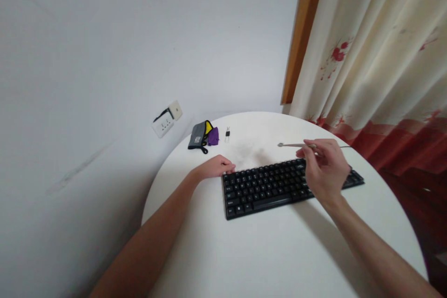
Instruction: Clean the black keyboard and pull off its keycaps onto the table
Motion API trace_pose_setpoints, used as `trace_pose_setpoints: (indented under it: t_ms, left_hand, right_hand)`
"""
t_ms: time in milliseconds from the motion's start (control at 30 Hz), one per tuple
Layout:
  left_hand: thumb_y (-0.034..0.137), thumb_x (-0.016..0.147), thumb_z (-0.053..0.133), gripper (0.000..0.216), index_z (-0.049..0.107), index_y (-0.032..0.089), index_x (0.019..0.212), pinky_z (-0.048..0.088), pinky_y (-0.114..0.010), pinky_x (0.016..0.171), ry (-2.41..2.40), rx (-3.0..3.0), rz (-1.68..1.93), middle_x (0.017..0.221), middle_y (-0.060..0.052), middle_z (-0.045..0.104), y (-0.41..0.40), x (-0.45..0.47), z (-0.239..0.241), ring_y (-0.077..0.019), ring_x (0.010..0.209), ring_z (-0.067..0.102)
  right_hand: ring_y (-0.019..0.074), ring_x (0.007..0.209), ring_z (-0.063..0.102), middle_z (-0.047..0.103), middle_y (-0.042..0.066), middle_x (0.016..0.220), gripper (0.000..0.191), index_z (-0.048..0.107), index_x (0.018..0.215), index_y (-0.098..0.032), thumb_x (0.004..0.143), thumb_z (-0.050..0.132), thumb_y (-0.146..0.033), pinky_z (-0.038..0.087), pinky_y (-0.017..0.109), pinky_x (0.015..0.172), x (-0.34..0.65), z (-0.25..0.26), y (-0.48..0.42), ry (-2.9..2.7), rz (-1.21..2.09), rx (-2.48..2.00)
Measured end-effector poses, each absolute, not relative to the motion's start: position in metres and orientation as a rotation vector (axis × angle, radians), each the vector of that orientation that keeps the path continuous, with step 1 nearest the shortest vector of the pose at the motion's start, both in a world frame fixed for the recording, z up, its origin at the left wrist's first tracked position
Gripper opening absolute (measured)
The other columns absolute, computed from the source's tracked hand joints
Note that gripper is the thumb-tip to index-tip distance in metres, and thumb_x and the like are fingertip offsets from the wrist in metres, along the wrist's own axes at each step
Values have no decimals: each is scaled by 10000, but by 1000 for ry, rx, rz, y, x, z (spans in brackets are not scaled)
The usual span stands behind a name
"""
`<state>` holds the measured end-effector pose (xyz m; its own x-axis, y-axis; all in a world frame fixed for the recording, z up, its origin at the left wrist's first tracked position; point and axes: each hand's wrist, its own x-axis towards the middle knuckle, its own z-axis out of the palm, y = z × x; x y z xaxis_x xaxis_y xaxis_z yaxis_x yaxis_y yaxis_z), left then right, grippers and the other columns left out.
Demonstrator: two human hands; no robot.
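A black keyboard (268, 188) lies on the round white table (279, 251). My left hand (216, 166) rests at its far left corner, fingers curled and closed on the edge there. Above the right part of the keys is my right hand (324, 165), closed in a pinch around a slim pale stick that looks like a toothbrush (293, 145). Its small greyish head points left, apart from the keys, over the table beyond the keyboard. My right hand hides some of the keys behind it.
A grey and yellow cloth (199, 135) and a purple cloth (213, 137) lie at the back left. Beside them is a small black piece with wire loops (227, 133). Dark smudges mark the table behind the keyboard. A wall socket (163, 124) and curtain (349, 56) border the table.
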<state>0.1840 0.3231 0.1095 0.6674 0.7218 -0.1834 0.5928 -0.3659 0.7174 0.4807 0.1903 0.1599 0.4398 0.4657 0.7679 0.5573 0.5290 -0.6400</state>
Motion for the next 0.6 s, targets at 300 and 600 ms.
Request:
trace_pose_setpoints:
  t_ms: [300, 600]
  left_hand:
    - [559, 871, 507, 515, 728, 99, 802, 348, -220, 535, 1017, 2084, 208, 662, -30, 627, 321, 185, 112, -109, 551, 468]
    - [575, 858, 524, 528, 732, 90, 827, 362, -216, 538, 1018, 2027, 198, 671, -41, 638, 319, 187, 113, -117, 565, 498]
  right_hand:
    - [166, 589, 696, 706, 34, 676, 171, 631, 914, -169, 859, 677, -323, 580, 254, 527, 442, 141, 180, -1140, 615, -1023]
    - [189, 630, 710, 738, 72, 699, 263, 641, 878, -166, 806, 720, -406, 559, 250, 530, 417, 131, 174, -1140, 1052, -990]
